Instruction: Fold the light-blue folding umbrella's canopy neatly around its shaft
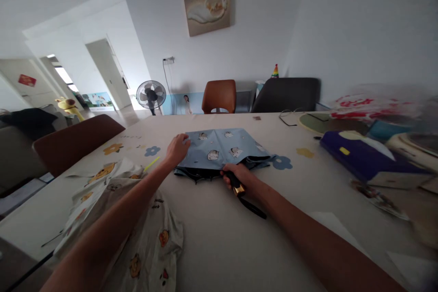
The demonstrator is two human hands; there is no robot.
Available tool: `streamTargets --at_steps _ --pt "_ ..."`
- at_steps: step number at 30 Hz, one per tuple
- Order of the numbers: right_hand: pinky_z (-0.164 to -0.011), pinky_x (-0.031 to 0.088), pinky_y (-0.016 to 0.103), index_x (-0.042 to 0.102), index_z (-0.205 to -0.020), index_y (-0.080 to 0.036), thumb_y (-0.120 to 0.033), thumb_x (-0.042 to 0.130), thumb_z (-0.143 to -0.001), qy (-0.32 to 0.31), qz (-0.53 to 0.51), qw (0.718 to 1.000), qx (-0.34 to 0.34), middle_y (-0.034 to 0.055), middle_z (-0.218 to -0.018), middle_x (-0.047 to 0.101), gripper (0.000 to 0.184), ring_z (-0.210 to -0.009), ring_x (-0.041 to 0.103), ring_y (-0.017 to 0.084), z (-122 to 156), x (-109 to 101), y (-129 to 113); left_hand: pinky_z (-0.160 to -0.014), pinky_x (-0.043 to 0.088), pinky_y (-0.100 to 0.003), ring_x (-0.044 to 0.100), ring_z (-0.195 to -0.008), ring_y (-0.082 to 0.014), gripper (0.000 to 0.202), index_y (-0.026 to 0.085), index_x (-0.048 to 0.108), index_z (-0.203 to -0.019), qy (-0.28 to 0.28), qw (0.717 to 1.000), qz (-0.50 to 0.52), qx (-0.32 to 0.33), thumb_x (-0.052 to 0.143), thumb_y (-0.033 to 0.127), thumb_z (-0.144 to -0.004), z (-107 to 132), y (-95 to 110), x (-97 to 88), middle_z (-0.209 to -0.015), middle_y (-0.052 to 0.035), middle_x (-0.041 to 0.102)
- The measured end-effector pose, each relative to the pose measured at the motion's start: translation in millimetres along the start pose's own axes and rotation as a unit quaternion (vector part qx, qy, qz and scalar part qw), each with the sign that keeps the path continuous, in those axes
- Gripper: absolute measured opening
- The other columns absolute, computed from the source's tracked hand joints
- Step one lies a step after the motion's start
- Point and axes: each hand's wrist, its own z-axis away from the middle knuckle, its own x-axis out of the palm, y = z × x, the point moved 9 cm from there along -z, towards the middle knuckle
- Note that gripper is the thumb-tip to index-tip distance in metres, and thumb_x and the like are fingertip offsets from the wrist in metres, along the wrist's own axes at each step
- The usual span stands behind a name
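A light-blue folding umbrella (pixel 219 146) printed with small white cartoon figures lies on the table, its canopy loosely collapsed and bunched flat. The dark underside and some rib tips show along the near edge. My right hand (pixel 239 175) is wrapped round its black and gold handle (pixel 238 189), from which a black wrist strap (pixel 255 208) hangs. At the canopy's left edge, my left hand (pixel 179 148) has its fingers bent over the fabric, gripping it. Beside my left forearm lies a crumpled white cloth (pixel 164 232) with cartoon prints.
To the right are a purple box (pixel 362 155), a white and red plastic bag (pixel 372 102) and a round lidded container (pixel 417 148). Glasses (pixel 288 118) lie at the far edge. Chairs (pixel 219 96) stand behind the table (pixel 212 237), with a fan (pixel 151 95) at back left.
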Motion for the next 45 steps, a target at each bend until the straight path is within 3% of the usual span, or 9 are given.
streamTargets --at_steps 2,4,9,13,18,23,31,38,45 --pt "-0.029 0.037 0.019 0.053 -0.060 -0.013 -0.015 0.043 -0.079 -0.013 -0.005 1.000 -0.005 -0.0004 -0.037 0.050 0.022 -0.029 0.045 0.010 -2 1 1 -0.101 0.030 -0.033 0.044 -0.120 -0.0223 0.037 0.017 0.051 -0.119 -0.015 0.995 -0.017 0.094 0.042 0.029 -0.086 2 31 16.6 -0.128 -0.0107 0.052" --pt "-0.030 0.038 0.019 0.054 -0.061 -0.012 -0.016 0.044 -0.079 -0.020 -0.010 1.000 -0.004 -0.0005 -0.037 0.051 0.021 -0.029 0.045 0.010 -3 1 2 -0.108 0.017 -0.039 0.031 -0.130 -0.0226 0.042 0.018 0.045 -0.127 -0.042 0.990 -0.050 0.127 0.040 0.032 -0.087 5 39 37.1 -0.139 -0.0095 0.041" --pt "-0.030 0.038 0.019 0.053 -0.059 -0.013 -0.016 0.043 -0.079 -0.023 -0.015 1.000 0.004 0.0004 -0.036 0.051 0.022 -0.028 0.044 0.010 -7 0 6 -0.106 0.017 -0.051 0.024 -0.134 -0.0263 0.045 0.019 0.041 -0.129 -0.125 0.988 -0.078 -0.044 0.027 0.038 -0.090 5 -21 73.1 -0.143 -0.0115 0.034" --pt "-0.029 0.039 0.020 0.053 -0.059 -0.013 -0.016 0.044 -0.079 -0.022 -0.022 1.000 -0.002 0.0006 -0.035 0.051 0.022 -0.027 0.043 0.010 -10 0 6 -0.102 0.023 -0.053 0.030 -0.130 -0.0292 0.045 0.017 0.044 -0.125 -0.108 0.988 -0.083 -0.076 0.033 0.039 -0.087 -4 -39 66.8 -0.139 -0.0155 0.039" --pt "-0.029 0.039 0.019 0.053 -0.060 -0.014 -0.016 0.045 -0.078 -0.013 -0.013 1.000 -0.009 -0.0003 -0.035 0.050 0.020 -0.028 0.043 0.009 -7 0 4 -0.099 0.026 -0.048 0.039 -0.124 -0.0292 0.043 0.017 0.050 -0.121 -0.078 0.994 -0.058 -0.053 0.038 0.037 -0.086 -30 -12 57.7 -0.133 -0.0160 0.047" --pt "-0.031 0.041 0.018 0.053 -0.061 -0.013 -0.016 0.045 -0.079 -0.026 -0.020 0.999 0.005 -0.0007 -0.038 0.051 0.020 -0.030 0.045 0.009 -4 0 5 -0.086 0.037 -0.036 0.056 -0.103 -0.0257 0.033 0.021 0.066 -0.097 -0.086 0.995 -0.029 -0.035 0.048 0.042 -0.079 -57 15 63.2 -0.107 -0.0101 0.066" --pt "-0.032 0.041 0.018 0.053 -0.063 -0.014 -0.018 0.045 -0.080 -0.019 -0.026 0.999 0.015 -0.0011 -0.037 0.050 0.019 -0.030 0.044 0.009 -4 -1 6 -0.078 0.037 -0.029 0.056 -0.092 -0.0222 0.022 0.022 0.068 -0.087 -0.043 0.999 0.000 0.001 0.053 0.032 -0.074 -75 32 40.4 -0.095 -0.0067 0.067" --pt "-0.030 0.039 0.019 0.051 -0.062 -0.014 -0.016 0.047 -0.078 -0.024 -0.045 0.999 0.001 -0.0008 -0.036 0.049 0.018 -0.029 0.042 0.009 -7 0 5 -0.056 0.034 -0.026 0.052 -0.060 -0.0186 0.036 0.017 0.056 -0.047 -0.129 0.989 0.056 -0.050 0.060 0.045 -0.069 -77 -14 48.3 -0.048 -0.0032 0.051" --pt "-0.030 0.039 0.019 0.053 -0.060 -0.013 -0.015 0.045 -0.079 -0.019 -0.036 0.999 0.006 -0.0009 -0.036 0.048 0.020 -0.029 0.042 0.009 -7 -1 5 -0.054 0.031 -0.026 0.051 -0.057 -0.0159 0.045 0.018 0.051 -0.048 -0.088 0.992 0.066 -0.057 0.043 0.048 -0.081 -75 -39 50.7 -0.049 -0.0015 0.048"
